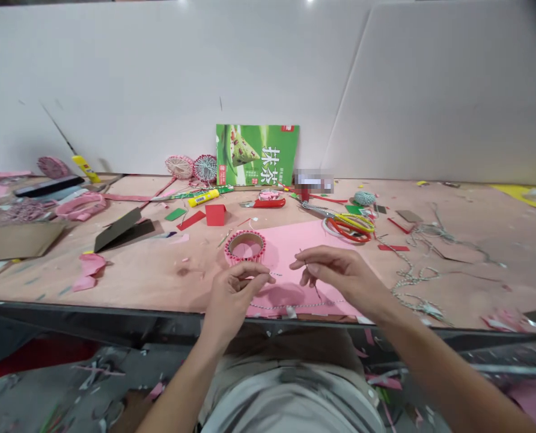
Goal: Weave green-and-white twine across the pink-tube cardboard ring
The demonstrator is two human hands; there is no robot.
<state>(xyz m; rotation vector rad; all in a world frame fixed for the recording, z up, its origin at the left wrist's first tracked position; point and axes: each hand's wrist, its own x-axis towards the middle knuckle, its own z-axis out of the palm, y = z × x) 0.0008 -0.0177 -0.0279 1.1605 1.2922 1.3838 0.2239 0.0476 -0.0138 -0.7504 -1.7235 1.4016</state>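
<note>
My left hand is closed in a pinch, and a short end of grey-and-white twine sticks out from its fingertips. Just to the right, my right hand pinches a thin dark strand, whose kind I cannot make out. Both hands are over a pink sheet at the table's front edge, a small gap between them. Across the sheet's near part runs more twine. Behind my left hand stands a cardboard ring edged with pink-and-red loops.
Scissors with yellow and red handles lie behind my right hand. A red cutter, a glue stick and a green printed card are farther back. Tangled twine spreads at right; folded dark card stands at left.
</note>
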